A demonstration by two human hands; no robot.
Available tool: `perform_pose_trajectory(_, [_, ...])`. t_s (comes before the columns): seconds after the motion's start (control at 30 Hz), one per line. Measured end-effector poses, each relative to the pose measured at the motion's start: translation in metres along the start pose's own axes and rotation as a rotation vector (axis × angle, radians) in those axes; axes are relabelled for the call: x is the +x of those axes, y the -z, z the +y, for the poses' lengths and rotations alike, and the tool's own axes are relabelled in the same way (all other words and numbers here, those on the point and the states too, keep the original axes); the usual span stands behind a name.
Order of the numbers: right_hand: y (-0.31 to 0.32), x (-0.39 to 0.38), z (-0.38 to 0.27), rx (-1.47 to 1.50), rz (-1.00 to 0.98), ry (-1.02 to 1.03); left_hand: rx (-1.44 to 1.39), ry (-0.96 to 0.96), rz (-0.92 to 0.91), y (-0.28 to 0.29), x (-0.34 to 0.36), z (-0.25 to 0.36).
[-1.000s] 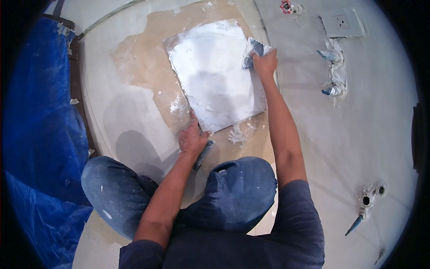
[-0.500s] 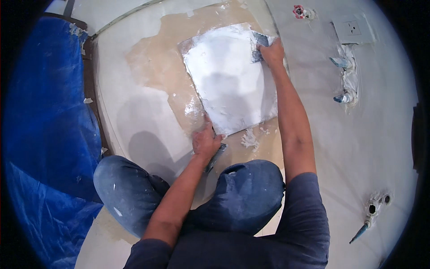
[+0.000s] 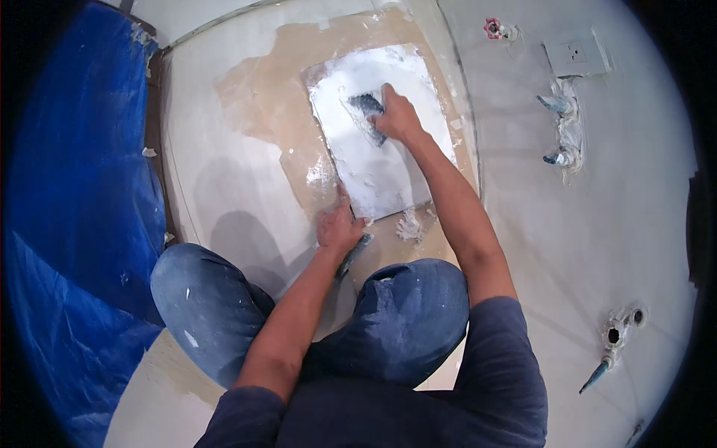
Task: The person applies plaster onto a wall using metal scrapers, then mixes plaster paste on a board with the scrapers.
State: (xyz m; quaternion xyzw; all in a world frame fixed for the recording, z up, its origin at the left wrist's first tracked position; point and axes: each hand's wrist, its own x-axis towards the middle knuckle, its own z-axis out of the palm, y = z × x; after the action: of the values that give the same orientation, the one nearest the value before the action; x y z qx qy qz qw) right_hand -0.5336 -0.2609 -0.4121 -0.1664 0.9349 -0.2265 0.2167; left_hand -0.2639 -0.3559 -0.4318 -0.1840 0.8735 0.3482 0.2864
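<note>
A rectangular tile [image 3: 379, 176] coated with wet white paste lies on the brown-patched floor in front of me. In my right hand [image 3: 398, 118] is a flat scraper [image 3: 366, 104] with a dark, paste-smeared blade, resting on the tile's upper middle. My left hand [image 3: 340, 228] touches the tile's near-left corner, index finger stretched along the left edge and thumb spread at the bottom. Its other fingers are partly hidden. Just beside that wrist lies a dark, narrow tool [image 3: 354, 256], partly covered by the hand and forearm.
White paste clumps [image 3: 410, 226] sit below the tile. A blue tarp [image 3: 82, 201] covers the left side. Along the right wall are a red valve handle [image 3: 492, 29], an outlet [image 3: 575, 52], plugged pipe stubs [image 3: 565, 153] and lower pipe openings [image 3: 614, 336]. My bent knees are close to the tile.
My right hand has moved the scraper from the tile's upper-right corner leftward and down to its upper middle. My left hand stays at the near-left corner. The view has shifted slightly.
</note>
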Motion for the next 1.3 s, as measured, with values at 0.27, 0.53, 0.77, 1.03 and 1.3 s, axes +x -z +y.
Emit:
perform_pose_trajectory(0.27, [0.004, -0.081, 0.012, -0.072, -0.104, 0.11, -0.013, 0.028, -0.004, 0.006, -0.005, 0.008])
perform_pose_trajectory(0.53, [0.024, -0.162, 0.052, -0.044, 0.001, -0.026, -0.1, 0.062, 0.061, 0.02, 0.004, 0.0])
perform_pose_trajectory(0.77, [0.017, -0.259, 0.081, 0.967, 0.178, -0.436, -0.795, 0.179, -0.048, 0.026, 0.028, -0.02])
perform_pose_trajectory(1.03, [-0.036, -0.309, 0.121, 1.414, 0.391, -0.668, -1.125, 0.019, -0.271, 0.028, 0.004, 0.043])
perform_pose_trajectory(1.3, [-0.007, -0.319, 0.079, 1.245, 0.692, -0.668, -0.469, -0.832, 0.201, 0.042, -0.07, 0.104])
